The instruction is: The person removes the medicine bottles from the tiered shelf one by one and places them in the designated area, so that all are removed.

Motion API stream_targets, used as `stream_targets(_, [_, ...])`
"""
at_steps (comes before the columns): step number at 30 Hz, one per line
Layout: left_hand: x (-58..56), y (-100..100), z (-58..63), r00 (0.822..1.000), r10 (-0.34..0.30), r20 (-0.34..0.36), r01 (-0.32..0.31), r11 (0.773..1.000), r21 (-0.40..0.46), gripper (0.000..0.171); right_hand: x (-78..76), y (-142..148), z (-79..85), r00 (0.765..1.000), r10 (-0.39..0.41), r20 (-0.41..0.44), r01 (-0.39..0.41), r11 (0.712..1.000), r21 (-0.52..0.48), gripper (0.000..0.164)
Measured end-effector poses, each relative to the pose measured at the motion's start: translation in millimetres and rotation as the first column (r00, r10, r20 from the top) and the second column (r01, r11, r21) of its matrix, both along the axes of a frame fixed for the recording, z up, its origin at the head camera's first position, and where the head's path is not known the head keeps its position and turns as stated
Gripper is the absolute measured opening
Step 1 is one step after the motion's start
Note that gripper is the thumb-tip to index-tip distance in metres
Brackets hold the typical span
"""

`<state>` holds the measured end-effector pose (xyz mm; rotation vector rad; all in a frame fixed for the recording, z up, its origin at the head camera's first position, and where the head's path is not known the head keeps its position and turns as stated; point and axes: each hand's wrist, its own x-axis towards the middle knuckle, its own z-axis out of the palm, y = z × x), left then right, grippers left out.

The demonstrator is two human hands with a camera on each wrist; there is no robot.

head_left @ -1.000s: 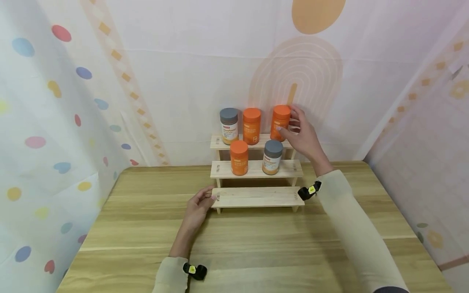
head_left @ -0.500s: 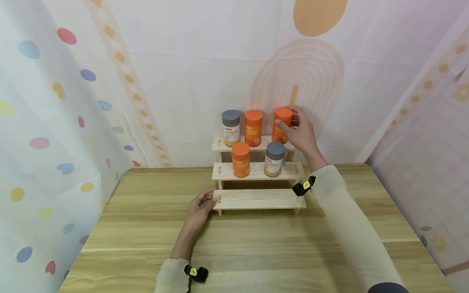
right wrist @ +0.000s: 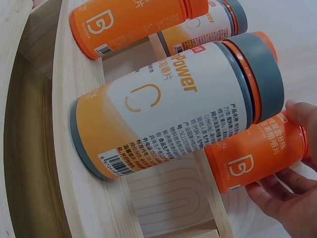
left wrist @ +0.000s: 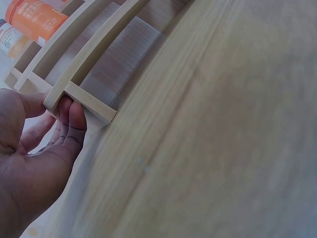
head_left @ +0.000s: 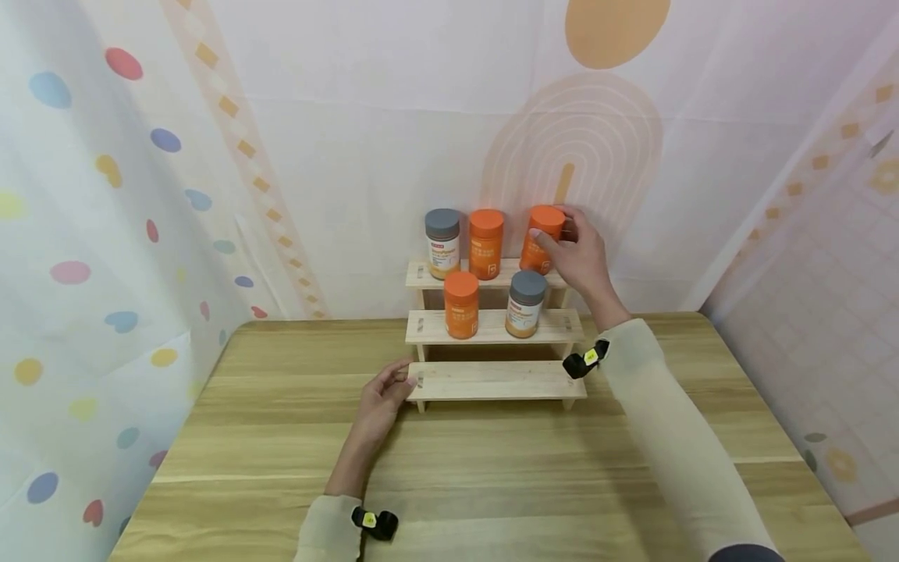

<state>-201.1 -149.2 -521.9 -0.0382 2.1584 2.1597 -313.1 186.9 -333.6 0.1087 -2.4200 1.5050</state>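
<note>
My right hand (head_left: 585, 254) grips an orange pill bottle (head_left: 539, 242) at the right end of the top step of a three-step wooden stand (head_left: 495, 380). In the right wrist view, thumb and fingers curl round that orange bottle (right wrist: 262, 148), partly behind a grey-capped bottle (right wrist: 168, 106). My left hand (head_left: 379, 402) pinches the left end of the lowest step; the left wrist view shows thumb above and fingertips under the board (left wrist: 74, 64). Also on the top step stand a grey-capped bottle (head_left: 443, 246) and an orange bottle (head_left: 485, 246).
The middle step bears an orange bottle (head_left: 461, 306) on the left and a grey-capped bottle (head_left: 525, 306) on the right. The stand rests on a wood-grain table (head_left: 492, 476), close to a patterned white curtain (head_left: 365, 179) behind it.
My right thumb has shifted up the front of the orange bottle, and the right hand has closed in round it. The left hand keeps its hold on the lowest step.
</note>
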Motion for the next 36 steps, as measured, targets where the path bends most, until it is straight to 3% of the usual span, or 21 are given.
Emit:
stream_targets(15, [1.3, 0, 3.0, 1.0, -0.003, -0.004, 0.003, 1.0, -0.019, 0.042, 22.1, 15, 5.3, 0.999, -0.01, -0.049, 0.006, 0.997, -0.077, 0.059])
stream_targets(36, [2.4, 0, 3.0, 1.0, -0.003, -0.007, 0.003, 1.0, -0.029, 0.041, 46.3, 45, -2.1, 0.991, -0.067, -0.112, 0.056, 0.994, -0.095, 0.058])
